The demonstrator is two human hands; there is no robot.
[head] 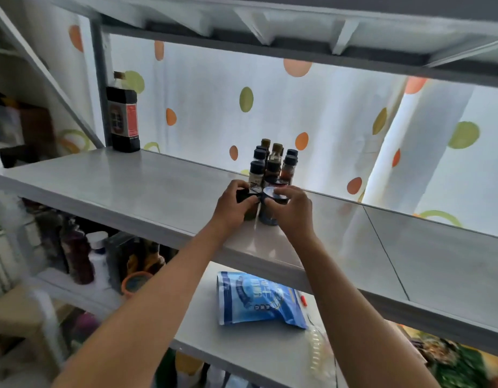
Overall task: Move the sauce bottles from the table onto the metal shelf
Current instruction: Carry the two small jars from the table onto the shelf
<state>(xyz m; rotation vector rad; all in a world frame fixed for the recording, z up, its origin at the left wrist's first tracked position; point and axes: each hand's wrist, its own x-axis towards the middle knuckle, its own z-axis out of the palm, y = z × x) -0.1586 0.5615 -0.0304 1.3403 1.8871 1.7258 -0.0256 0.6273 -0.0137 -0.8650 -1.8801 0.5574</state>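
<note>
Shelf: grey metal shelf [135,191], spotted curtain [270,113] behind it.
Bottles: small dark-capped cluster [273,166] standing mid-shelf; one tall dark bottle [123,119] at the far left corner.
Left hand [232,210]: grasping a dark bottle [249,196] on the shelf.
Right hand [291,210]: grasping a blue-capped bottle [273,197] beside it.

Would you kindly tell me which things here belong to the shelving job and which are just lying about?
Job:
- left hand gripping a small bottle
- right hand gripping a dark-capped bottle
- bottle cluster
- metal shelf

Lying about:
- large dark bottle
- blue pouch
- dotted curtain
</note>
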